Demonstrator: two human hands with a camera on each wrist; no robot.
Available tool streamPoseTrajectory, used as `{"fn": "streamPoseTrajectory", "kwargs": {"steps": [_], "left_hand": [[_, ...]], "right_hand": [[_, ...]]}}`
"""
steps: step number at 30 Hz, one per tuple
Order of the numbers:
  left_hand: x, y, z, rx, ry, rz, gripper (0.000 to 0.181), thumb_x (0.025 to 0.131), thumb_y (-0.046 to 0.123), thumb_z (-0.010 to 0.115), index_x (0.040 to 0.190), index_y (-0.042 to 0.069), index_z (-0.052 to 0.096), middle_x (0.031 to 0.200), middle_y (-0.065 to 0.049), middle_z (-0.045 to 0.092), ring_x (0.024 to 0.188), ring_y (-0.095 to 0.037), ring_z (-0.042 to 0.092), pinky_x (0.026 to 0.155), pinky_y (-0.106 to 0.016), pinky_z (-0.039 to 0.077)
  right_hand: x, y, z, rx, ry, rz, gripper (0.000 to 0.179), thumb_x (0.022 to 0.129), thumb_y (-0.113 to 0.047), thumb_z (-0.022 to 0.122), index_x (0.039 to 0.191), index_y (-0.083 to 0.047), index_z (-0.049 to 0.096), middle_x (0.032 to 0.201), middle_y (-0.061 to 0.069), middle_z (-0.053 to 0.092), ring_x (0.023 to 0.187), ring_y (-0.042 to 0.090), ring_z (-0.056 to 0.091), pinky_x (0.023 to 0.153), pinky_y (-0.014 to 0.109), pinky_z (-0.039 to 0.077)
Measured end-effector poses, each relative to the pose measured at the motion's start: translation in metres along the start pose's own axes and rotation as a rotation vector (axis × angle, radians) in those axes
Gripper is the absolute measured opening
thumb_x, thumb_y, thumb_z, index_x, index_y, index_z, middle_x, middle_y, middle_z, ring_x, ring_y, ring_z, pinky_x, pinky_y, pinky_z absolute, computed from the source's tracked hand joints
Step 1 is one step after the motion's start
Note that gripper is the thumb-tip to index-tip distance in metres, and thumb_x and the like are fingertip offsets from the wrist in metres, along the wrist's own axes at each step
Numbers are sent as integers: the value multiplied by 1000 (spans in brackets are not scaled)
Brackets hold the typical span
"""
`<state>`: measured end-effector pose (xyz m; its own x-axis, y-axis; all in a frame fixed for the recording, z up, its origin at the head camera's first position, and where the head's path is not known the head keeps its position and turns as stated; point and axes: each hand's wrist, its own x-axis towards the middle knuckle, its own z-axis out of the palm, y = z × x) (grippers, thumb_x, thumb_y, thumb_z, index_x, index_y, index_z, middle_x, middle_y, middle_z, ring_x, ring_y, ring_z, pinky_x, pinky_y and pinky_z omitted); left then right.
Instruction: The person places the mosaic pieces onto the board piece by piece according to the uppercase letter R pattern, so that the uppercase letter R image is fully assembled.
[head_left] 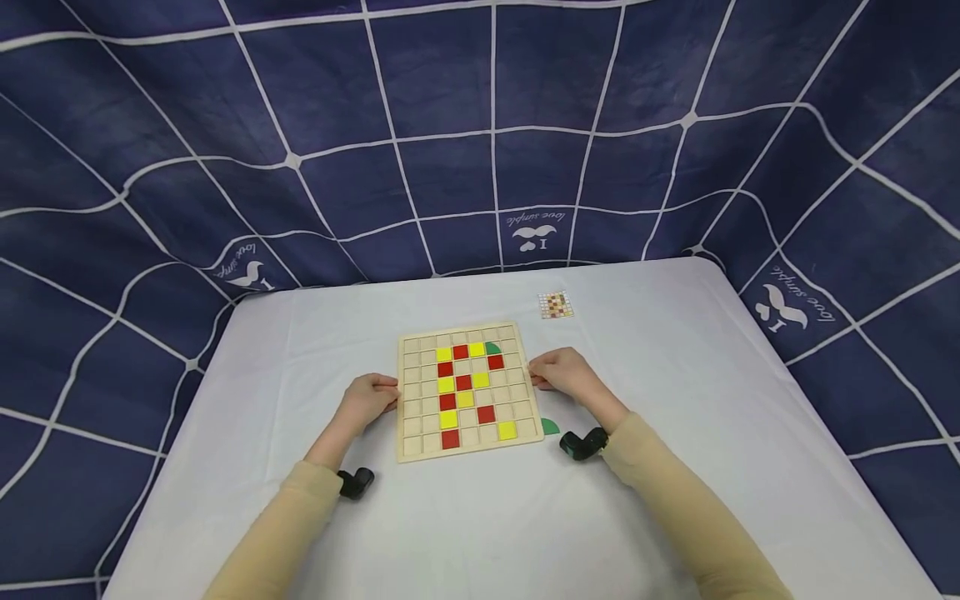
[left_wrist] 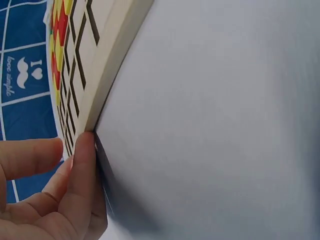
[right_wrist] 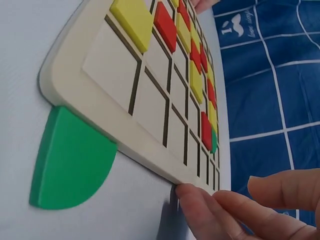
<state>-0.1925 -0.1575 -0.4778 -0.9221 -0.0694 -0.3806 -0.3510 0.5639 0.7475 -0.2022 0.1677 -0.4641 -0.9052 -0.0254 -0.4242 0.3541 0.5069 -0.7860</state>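
Note:
A square wooden grid board [head_left: 412, 406] lies on the white table, with red and yellow square tiles in several of its cells. A green quarter-circle piece [head_left: 492, 347] sits in an upper right cell. My left hand [head_left: 366, 401] touches the board's left edge with its fingertips; in the left wrist view the thumb [left_wrist: 32, 157] stands apart from the fingers. On the opposite edge rest the fingertips of my right hand [head_left: 564, 372], its thumb [right_wrist: 285, 189] held off the board. Another green quarter-circle piece [right_wrist: 75, 160] lies against the board's lower right edge.
A small card [head_left: 556, 305] printed with a coloured grid pattern lies beyond the board's upper right corner. Dark blue cloth [head_left: 450, 175] with white lines hangs behind and beside the table [head_left: 465, 533]. Both wrists wear black devices [head_left: 583, 444].

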Motion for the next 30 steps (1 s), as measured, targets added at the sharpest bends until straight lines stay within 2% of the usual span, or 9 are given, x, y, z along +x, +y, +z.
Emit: {"fn": "streamPoseTrajectory", "kwargs": {"steps": [3,7,10,14,19,23,27,30], "left_hand": [[0,2,3,11,-3,11,32,95,5,58,124,-9,58,107,-21,66,82,-14,67,71,-22,57],[0,2,3,100,-13,62,40,92,8,64,128,-7,56,109,-19,65,90,-20,66,75,-26,56],[1,-3,-1,203,-39,138,55,89,12,71,138,-3,50,118,-18,61,104,-26,61,87,-34,55],[0,-11,-6,354,-107,270,77,82,19,81,147,1,43,130,-18,52,117,-31,52,101,-47,48],[1,-18,-7,479,-153,392,93,74,28,88,149,1,40,143,-18,44,131,-36,40,111,-53,39],[2,-21,-7,553,-156,425,99,73,35,87,151,2,37,154,-17,36,140,-38,32,114,-55,34],[2,-19,-9,616,-191,428,104,72,42,86,153,4,33,163,-15,22,143,-39,27,114,-58,31],[3,-17,-13,628,-215,427,106,71,41,87,153,4,31,165,-14,16,142,-38,27,113,-59,31]], "right_hand": [[-1,6,-3,-40,-1,-18,32,99,-19,58,120,3,67,104,12,72,83,14,68,76,25,59],[-4,19,-9,-126,-23,-93,29,94,-15,64,119,0,67,103,11,69,82,14,64,72,24,55],[-12,30,-13,-198,-68,-154,28,89,-13,71,115,-2,68,99,9,68,82,15,60,73,24,51],[-24,42,-15,-283,-143,-221,30,82,-11,79,109,-5,70,98,5,65,87,16,56,77,27,48],[-33,50,-11,-355,-155,-279,30,77,-9,83,103,-7,69,93,1,61,84,14,53,76,28,47],[-37,50,-7,-388,-134,-306,28,75,-7,84,98,-6,67,86,1,60,79,14,52,72,26,46],[-40,47,-2,-411,-116,-291,23,75,-5,84,91,-7,67,81,-1,60,75,12,52,69,24,46],[-42,45,-1,-420,-114,-295,22,76,-5,83,90,-8,66,78,-1,59,72,12,51,67,23,45]]}}
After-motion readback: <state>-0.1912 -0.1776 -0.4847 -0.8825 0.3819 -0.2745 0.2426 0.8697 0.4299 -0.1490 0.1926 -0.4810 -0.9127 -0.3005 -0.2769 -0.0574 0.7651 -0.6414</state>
